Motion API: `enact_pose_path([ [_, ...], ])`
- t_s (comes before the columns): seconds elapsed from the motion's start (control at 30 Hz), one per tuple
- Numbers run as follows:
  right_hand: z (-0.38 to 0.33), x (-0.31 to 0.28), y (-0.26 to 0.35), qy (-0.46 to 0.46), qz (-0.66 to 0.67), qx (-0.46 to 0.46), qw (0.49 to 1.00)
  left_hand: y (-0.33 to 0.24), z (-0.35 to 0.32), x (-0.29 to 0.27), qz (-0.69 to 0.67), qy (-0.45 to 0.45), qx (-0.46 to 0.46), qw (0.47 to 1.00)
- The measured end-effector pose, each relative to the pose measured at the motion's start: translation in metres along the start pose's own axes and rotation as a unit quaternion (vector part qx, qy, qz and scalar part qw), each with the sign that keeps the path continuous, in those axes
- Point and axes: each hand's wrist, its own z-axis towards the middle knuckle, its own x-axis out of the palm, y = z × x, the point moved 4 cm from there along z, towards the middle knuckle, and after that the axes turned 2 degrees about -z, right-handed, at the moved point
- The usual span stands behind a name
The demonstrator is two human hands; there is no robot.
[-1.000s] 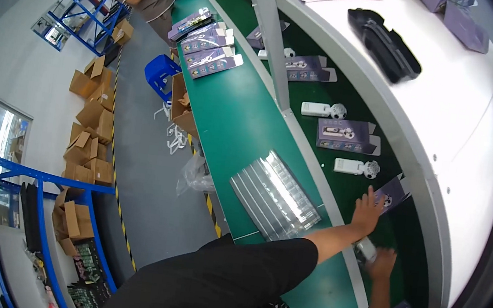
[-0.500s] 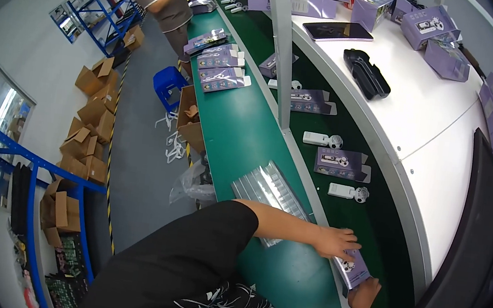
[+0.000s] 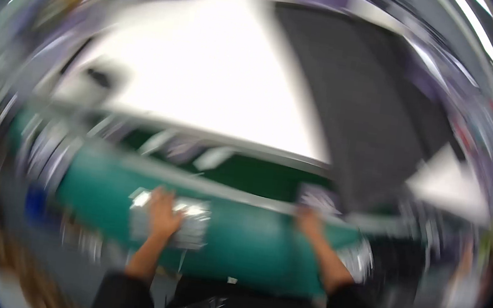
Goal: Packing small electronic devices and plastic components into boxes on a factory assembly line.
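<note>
Looks like a packing workshop.
Shown by green worktop (image 3: 248, 240) around left hand (image 3: 165, 213) and near right hand (image 3: 309, 220), purple box (image 3: 318, 198) at the latter, dark green strip (image 3: 262, 177) just beyond, white tabletop (image 3: 207, 75) farther out.

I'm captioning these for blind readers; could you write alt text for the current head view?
Blurred view down at a person's left hand over a shiny tray on a green worktable, and right hand at a purple box; whether either grips is unclear. Beyond are a white surface and dark panel.
</note>
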Motion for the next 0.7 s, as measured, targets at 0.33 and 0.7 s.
enact_pose_path([
  [0.33,-0.098,0.023,0.333,0.284,0.559,-0.064,0.777,-0.099,-0.004,0.015,0.057,0.108,0.142,0.982],
  [0.7,-0.131,-0.036,0.290,0.240,0.487,0.041,0.839,-0.146,-0.007,-0.004,-0.058,0.035,0.166,0.984],
])
